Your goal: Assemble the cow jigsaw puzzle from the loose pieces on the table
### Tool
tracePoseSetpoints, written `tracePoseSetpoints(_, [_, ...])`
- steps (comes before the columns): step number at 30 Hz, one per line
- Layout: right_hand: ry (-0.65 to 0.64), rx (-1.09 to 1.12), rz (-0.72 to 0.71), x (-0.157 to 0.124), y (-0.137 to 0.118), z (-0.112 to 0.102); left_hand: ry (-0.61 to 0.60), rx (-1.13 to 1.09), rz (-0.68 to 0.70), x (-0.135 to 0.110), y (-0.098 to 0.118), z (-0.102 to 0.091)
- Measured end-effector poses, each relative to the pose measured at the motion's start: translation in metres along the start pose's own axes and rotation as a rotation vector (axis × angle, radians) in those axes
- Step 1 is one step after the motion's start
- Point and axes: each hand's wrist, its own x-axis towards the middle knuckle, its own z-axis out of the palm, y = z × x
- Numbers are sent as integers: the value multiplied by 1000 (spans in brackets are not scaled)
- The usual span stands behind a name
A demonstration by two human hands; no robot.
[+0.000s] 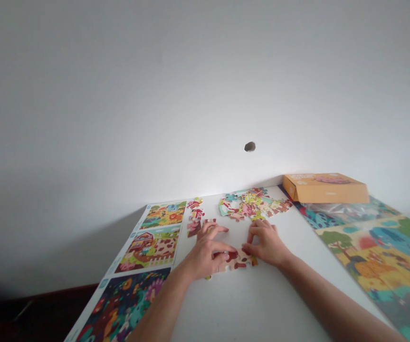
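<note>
On the white table lies a small strip of joined jigsaw puzzle pieces [238, 261], cream with brown and red patches. My left hand [206, 251] rests over its left part, fingers spread, with thumb and index finger touching the strip. At the upper right edge of the strip, my right hand [263, 242] has its fingers curled and pinched on a puzzle piece, mostly covered by the fingers. Beyond the left fingertips sit a few pink and brown pieces [194, 229] and some red barn pieces [197, 213]. Behind both hands is a heap of loose colourful pieces [251, 205].
A picture sheet [147, 251] with three printed scenes lies along the left edge. To the right, an orange box [328, 190] stands on a clear plastic bag [340, 210], beside a large animal picture [379, 259]. The white wall [190, 104] behind has a hole [250, 147].
</note>
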Motion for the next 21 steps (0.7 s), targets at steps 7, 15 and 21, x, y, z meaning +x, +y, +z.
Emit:
tracePoseSetpoints(7, [-70, 38, -70, -4, -7, -6, 75, -2, 45, -1, -3, 2])
tracePoseSetpoints(15, [-166, 64, -229, -8, -8, -10, 335, 65, -25, 2, -18, 3])
tracePoseSetpoints(21, [-214, 61, -293, -10, -12, -14, 316, -1, -41, 2, -21, 3])
